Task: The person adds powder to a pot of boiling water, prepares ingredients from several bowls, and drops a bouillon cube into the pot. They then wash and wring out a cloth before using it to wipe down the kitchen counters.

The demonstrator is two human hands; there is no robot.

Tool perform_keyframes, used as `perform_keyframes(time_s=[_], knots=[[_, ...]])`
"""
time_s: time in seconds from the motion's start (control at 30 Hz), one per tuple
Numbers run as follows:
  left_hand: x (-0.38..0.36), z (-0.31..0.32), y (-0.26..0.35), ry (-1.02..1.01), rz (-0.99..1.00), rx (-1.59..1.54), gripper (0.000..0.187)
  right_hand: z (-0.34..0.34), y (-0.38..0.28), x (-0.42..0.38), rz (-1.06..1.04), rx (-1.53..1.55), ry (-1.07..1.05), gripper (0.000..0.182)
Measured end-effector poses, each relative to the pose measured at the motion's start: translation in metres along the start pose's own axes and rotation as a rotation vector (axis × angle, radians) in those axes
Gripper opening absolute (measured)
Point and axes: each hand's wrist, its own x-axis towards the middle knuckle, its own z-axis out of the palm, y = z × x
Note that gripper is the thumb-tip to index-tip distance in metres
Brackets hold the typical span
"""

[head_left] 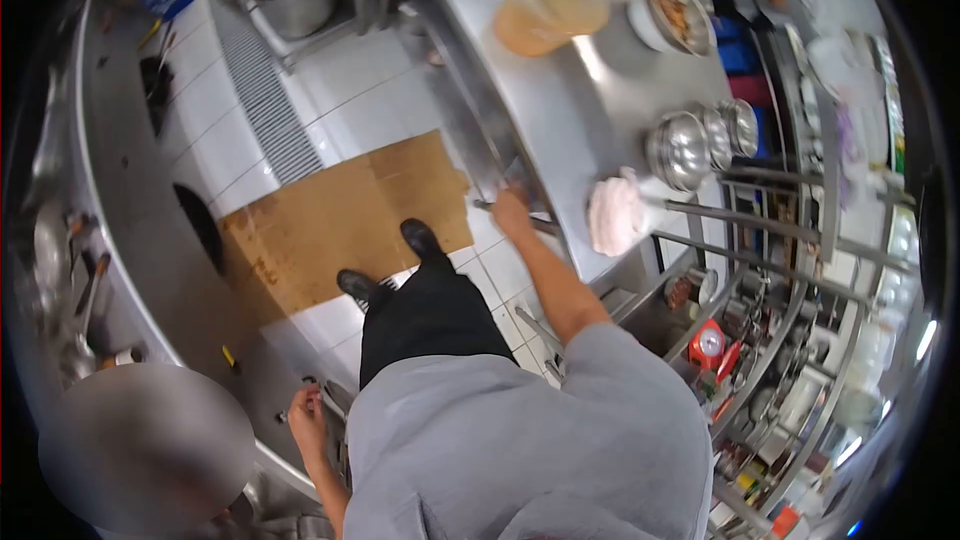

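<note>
My right hand (512,208) reaches to the front of the steel counter (560,140). Its fingers close on a metal edge (545,224) just below the countertop. A crumpled pale pink cloth (615,215) lies on the counter nearby, beside stacked steel bowls (685,150). My left hand (308,418) hangs low on the other side, its fingers loosely bent and apart with nothing visible in them. It is close to small dark knobs (282,417) on the front of the left-hand steel unit (140,200).
A cardboard sheet (340,230) covers floor tiles under my shoes, beside a drain grate (265,90). A tub of orange liquid (550,8) and a bowl of food (672,15) stand on the counter. A red scale (708,342) sits right. A blurred round area (145,450) fills the lower left.
</note>
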Motion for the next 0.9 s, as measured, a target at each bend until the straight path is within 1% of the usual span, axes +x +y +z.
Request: perform_keyframes(time_s=[0.03,0.07,0.1,0.2,0.27,0.3,0.33,0.37,0.4,0.43,0.47,0.5,0.53,0.57,0.6,0.67,0.7,0.73,0.77,0.8,0.87,0.9], knots=[[0.008,0.006,0.013,-0.025,0.054,0.019,0.015,-0.048,-0.015,-0.007,-0.019,0.146,-0.049,0.03],[0.014,0.008,0.025,-0.044,0.105,0.042,0.015,-0.105,-0.033,-0.013,-0.031,0.293,-0.101,0.033],[0.018,0.008,0.035,-0.059,0.151,0.067,0.015,-0.151,-0.037,-0.025,-0.127,0.472,0.129,0.037],[0.04,0.0,0.089,-0.062,0.307,0.139,0.016,-0.226,-0.008,-0.059,-0.043,0.662,0.282,0.04],[0.057,0.001,0.101,-0.017,0.369,0.114,0.017,-0.251,0.038,-0.073,0.127,0.514,0.333,0.037],[0.061,0.004,0.106,-0.003,0.397,0.079,0.017,-0.235,0.07,-0.081,0.169,0.354,0.409,0.038],[0.065,0.002,0.112,0.034,0.409,0.048,0.017,-0.24,0.102,-0.082,0.112,0.116,0.385,0.046],[0.063,0.0,0.122,0.055,0.402,0.101,0.018,-0.233,0.13,-0.08,0.117,0.096,0.4,0.063],[0.063,0.0,0.123,0.044,0.352,0.158,0.022,-0.215,0.15,-0.077,0.111,0.091,0.42,0.073],[0.064,0.003,0.117,0.039,0.372,0.155,0.026,-0.22,0.158,-0.072,0.156,0.377,0.276,0.073],[0.059,0.003,0.124,0.017,0.312,0.14,0.028,-0.15,0.191,-0.074,0.252,0.424,0.203,0.071],[0.055,0.006,0.118,0.042,0.356,0.118,0.027,-0.159,0.189,-0.063,0.193,0.57,0.179,0.064],[0.05,0.013,0.108,0.105,0.401,0.08,0.025,-0.171,0.182,-0.044,0.223,0.73,0.046,0.06],[0.037,0.018,0.106,0.151,0.334,0.077,0.024,-0.19,0.157,-0.021,0.108,0.884,-0.086,0.058],[0.024,0.019,0.104,0.178,0.343,0.043,0.022,-0.213,0.13,-0.013,0.026,1.007,-0.226,0.057],[0.0,0.028,0.092,0.234,0.277,0.006,0.02,-0.254,0.054,0.002,-0.243,0.987,-0.426,0.056],[-0.011,0.037,0.082,0.254,0.239,-0.028,0.02,-0.236,0.031,0.015,-0.349,1.028,-0.51,0.054],[-0.024,0.047,0.069,0.279,0.198,-0.066,0.019,-0.231,-0.001,0.024,-0.402,1.102,-0.596,0.051],[-0.038,0.054,0.055,0.264,0.109,-0.074,0.02,-0.237,-0.032,0.034,-0.452,1.102,-0.711,0.051],[-0.057,0.06,0.041,0.329,0.024,-0.109,0.02,-0.241,-0.063,0.041,-0.504,1.093,-0.835,0.05],[-0.102,0.073,0.012,0.447,-0.141,-0.17,0.02,-0.261,-0.118,0.049,-0.707,1.021,-0.961,0.049],[-0.123,0.083,-0.016,0.56,-0.193,-0.2,0.021,-0.272,-0.147,0.046,-0.793,0.983,-1.011,0.048]])
